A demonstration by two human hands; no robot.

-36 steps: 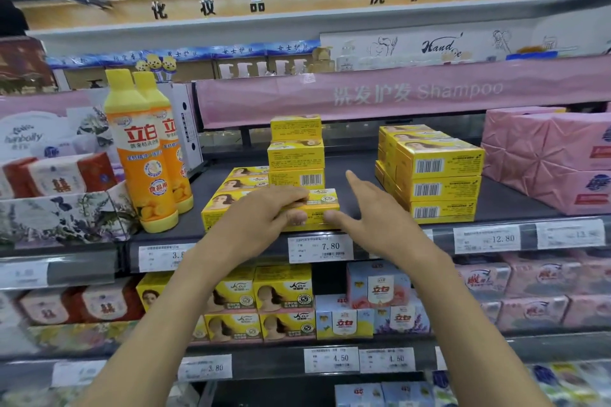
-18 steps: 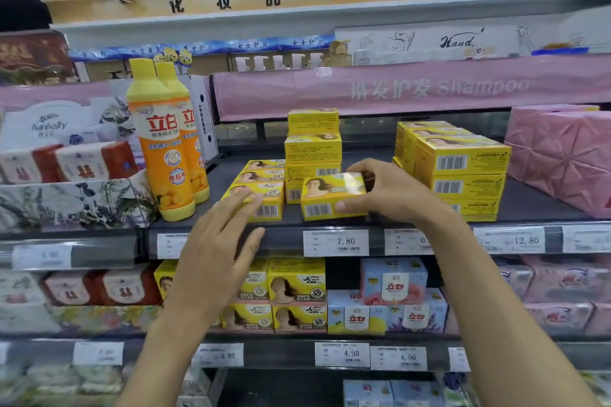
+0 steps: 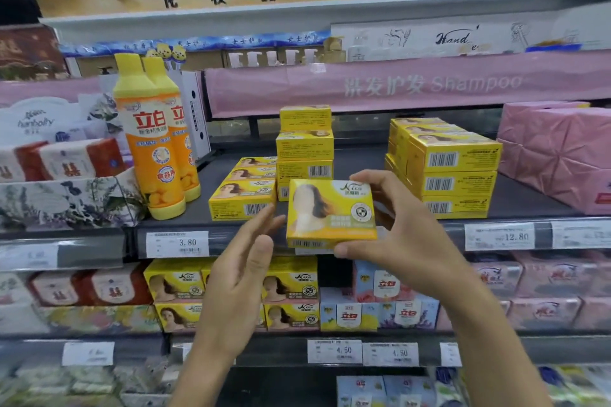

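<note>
Holding the yellow soap box (image 3: 330,211) face-on towards me, I have my right hand (image 3: 406,241) clamped round its right side, thumb under the lower edge and fingers over the upper right corner. The box hangs in the air just below and in front of the middle stack (image 3: 305,142) of the same yellow boxes. It is off the shelf and overlaps the price rail (image 3: 542,236) that runs beneath that stack. Its wider side runs left to right, slightly tilted, barcode edge downward.

My left hand (image 3: 244,261) is slack, fingers straight, grasping nothing. Its fingertips come up to the box's left edge, and I cannot tell whether they touch. So the box lies left of my gripping palm and right of the free one, and the right hand alone carries it.

Just left of the middle stack lies a flat row of boxes (image 3: 244,195), and further left stand the orange bottles (image 3: 155,149). Right of the stack is a bare strip of shelf, then a broader block of boxes (image 3: 453,175), then pink packs (image 3: 562,155). I judge that strip the easiest room for setting the box down. It would have to rise over the rail and stay clear of the stack's front corner.
</note>
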